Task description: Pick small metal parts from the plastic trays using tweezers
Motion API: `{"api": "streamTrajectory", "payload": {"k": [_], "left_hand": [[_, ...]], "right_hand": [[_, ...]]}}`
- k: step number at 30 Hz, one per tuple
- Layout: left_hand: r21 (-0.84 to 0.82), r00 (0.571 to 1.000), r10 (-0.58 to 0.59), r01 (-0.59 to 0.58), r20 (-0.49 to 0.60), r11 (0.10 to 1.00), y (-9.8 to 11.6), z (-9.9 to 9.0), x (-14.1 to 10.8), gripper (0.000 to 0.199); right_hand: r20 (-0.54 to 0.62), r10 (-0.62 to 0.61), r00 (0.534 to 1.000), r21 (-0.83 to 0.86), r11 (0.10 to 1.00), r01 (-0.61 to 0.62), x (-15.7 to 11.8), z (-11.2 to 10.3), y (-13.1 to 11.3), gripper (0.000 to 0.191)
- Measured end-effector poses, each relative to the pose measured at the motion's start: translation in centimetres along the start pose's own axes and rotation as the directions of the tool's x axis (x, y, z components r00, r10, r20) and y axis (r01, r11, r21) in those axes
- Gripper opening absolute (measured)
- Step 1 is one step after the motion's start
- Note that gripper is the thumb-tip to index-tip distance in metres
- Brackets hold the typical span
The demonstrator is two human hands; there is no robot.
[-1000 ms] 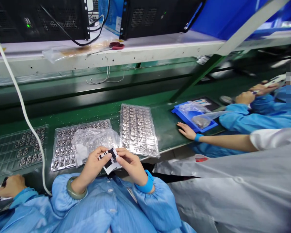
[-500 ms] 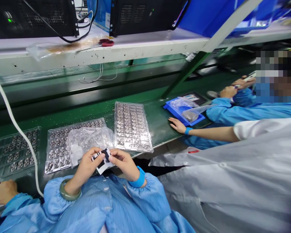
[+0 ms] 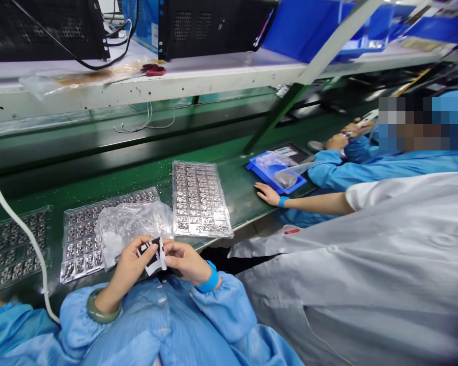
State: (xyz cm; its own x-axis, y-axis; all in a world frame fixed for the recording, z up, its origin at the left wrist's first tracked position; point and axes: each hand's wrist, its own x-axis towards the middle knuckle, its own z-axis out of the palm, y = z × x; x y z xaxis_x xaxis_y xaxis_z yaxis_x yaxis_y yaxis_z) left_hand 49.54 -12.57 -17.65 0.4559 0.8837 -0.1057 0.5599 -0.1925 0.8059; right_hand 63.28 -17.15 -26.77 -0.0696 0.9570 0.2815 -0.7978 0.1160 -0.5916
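Lower centre, the person's left hand (image 3: 129, 263) and right hand (image 3: 185, 263) are pinching a black-and-white film piece (image 3: 151, 257) between them, fingers clamped on its edges, just above the green conveyor belt (image 3: 229, 175). Behind the left hand, a crumpled clear plastic bag (image 3: 132, 230) is lying on a blister tray of small metal parts (image 3: 66, 277), and a second tray (image 3: 198, 231) is sitting just right of it. Right of centre, a co-worker's hand (image 3: 267, 194) is resting beside a blue bin (image 3: 260, 175). Upper left, red-handled scissors (image 3: 154, 70) are lying on a white shelf (image 3: 213, 84).
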Motion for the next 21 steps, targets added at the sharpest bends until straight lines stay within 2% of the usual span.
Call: {"api": "streamTrajectory", "payload": {"k": [6,10,17,21], "left_hand": [[0.127,0.996,0.083,-0.081,-0.011,0.989,0.49,0.2,0.19,0.032],[0.154,0.992,0.124,-0.122,-0.002,0.981,0.65,0.3,0.2,0.03],[0.142,0.995,0.095,-0.092,-0.019,0.986,0.87,0.22,0.21,0.028],[0.052,0.999,0.015,-0.014,-0.028,0.999,0.6,-0.04,0.22,0.031]], "right_hand": [[0.019,0.016,1.0,0.008,1.0,-0.016,0.1,0.29,0.28,0.026],[0.011,0.032,0.999,0.002,0.999,-0.032,0.12,0.4,0.4,0.029],[0.002,0.012,1.0,0.055,0.998,-0.012,-0.02,0.77,0.3,0.025],[-0.066,0.007,0.998,0.058,0.998,-0.003,-0.17,0.42,-0.01,0.028]]}}
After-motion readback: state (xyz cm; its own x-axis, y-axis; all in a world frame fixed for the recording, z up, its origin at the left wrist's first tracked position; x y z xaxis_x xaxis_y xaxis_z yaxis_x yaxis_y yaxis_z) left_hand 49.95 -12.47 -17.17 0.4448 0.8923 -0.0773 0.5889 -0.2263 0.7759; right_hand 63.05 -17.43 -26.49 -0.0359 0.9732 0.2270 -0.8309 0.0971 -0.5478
